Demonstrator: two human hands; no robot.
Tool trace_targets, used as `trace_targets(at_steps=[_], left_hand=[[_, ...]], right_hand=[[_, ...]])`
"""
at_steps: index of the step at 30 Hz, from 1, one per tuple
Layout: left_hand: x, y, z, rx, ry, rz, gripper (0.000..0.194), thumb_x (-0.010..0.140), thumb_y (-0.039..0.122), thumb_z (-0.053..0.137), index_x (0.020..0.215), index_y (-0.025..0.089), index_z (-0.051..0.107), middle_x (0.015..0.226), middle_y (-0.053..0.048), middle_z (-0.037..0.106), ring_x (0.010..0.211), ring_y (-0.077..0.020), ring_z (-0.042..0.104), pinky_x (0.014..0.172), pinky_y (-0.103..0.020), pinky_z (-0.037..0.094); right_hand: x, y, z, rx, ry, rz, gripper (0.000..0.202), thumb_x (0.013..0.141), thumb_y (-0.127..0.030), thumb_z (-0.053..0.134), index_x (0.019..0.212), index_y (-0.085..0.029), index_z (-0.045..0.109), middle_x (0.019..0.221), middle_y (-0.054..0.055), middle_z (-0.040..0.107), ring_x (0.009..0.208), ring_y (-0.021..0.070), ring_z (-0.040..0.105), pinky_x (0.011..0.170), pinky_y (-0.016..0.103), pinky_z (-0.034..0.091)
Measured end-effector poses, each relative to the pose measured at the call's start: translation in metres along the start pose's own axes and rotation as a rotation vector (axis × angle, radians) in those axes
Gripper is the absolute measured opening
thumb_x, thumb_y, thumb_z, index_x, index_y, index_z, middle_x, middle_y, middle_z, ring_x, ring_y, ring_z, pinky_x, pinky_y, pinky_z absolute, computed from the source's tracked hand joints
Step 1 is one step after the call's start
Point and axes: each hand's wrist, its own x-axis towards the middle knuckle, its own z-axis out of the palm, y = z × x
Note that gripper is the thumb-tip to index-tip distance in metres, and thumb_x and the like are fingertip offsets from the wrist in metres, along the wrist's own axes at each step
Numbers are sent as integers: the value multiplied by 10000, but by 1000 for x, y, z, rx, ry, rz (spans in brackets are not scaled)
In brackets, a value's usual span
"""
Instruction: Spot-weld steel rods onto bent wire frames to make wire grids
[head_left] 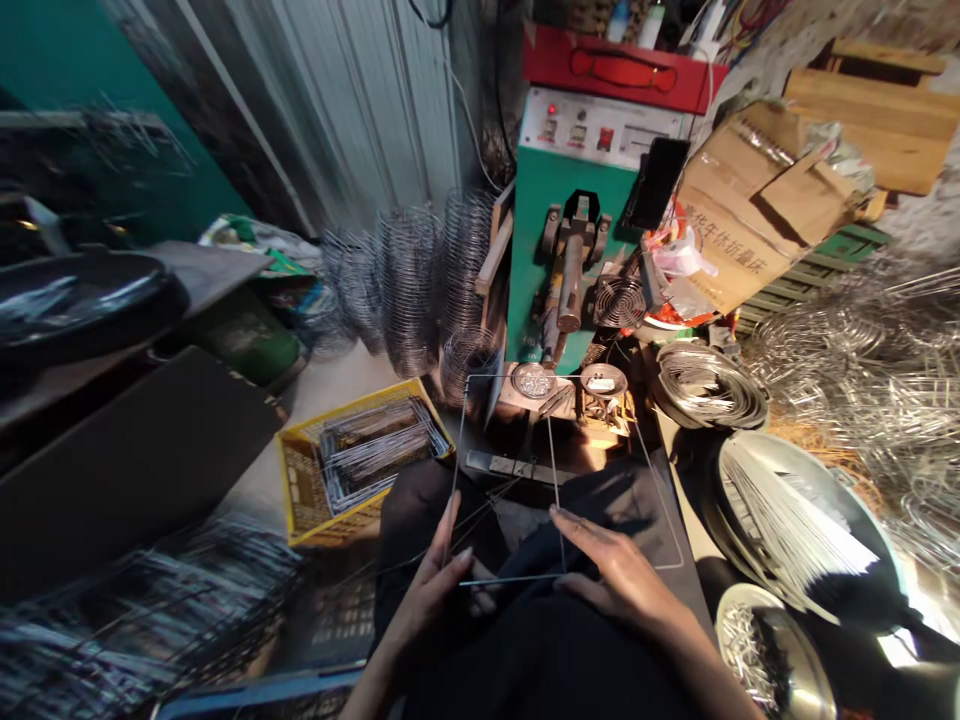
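Above my lap is a thin bent wire frame (553, 460), roughly rectangular, with a crossing wire near its middle and a corner reaching out to the right. My left hand (436, 575) grips its left side, the thumb and fingers closed around the wire near the lower left corner. At the middle wire, my right hand (611, 565) pinches the frame close to where the lower rod meets it. Beyond the frame's far edge stands a green and red welding machine (551, 250) with thick metal electrode arms. A small dish of metal bits (534, 380) sits below those arms.
A yellow crate (289, 490) of wire pieces stands on the left, with tall stacks of wire coils (409, 290) behind. To the right are a large basin (885, 530) of straight rods, a metal bowl (814, 690) of small parts, and heaped wire (862, 370).
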Motion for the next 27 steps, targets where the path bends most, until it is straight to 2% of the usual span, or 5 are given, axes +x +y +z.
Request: trace_targets(at_steps=[3,11,17,22,27], left_hand=[[-2,0,3,39,28,20,1010,889,347,668,1585,242,-57,687,-57,733,526,-199,675,496,-251,516],[-3,1,10,41,12,66,1079,867,375,695,1573,250,-111,694,-54,740,513,-205,675,487,-250,509],[4,3,14,35,-20,74,1075,869,371,692,1568,270,-117,690,-57,746,517,-209,684,475,-232,495],[9,7,18,24,-16,85,1093,857,359,709,1573,261,-112,787,-88,774,529,-209,694,511,-249,511],[12,8,18,40,-24,102,1071,871,372,687,1575,250,-110,728,-76,762,524,-214,688,482,-240,495]], right_hand=[[-4,0,-2,7,10,10,736,852,-225,683,1528,-224,393,1532,83,429,1393,240,445,1164,389,387],[-11,1,0,20,44,18,781,828,-198,707,1533,-263,379,1522,56,448,1368,246,478,1155,399,404],[-9,3,-9,58,45,58,787,781,-114,727,1502,-234,436,1503,65,473,1350,246,500,1163,398,394],[-4,4,-17,98,53,85,800,745,-68,742,1478,-240,472,1493,56,487,1354,244,495,1174,394,379],[-2,5,-20,139,51,99,793,737,-64,746,1466,-243,489,1487,62,493,1349,256,499,1163,407,397]])
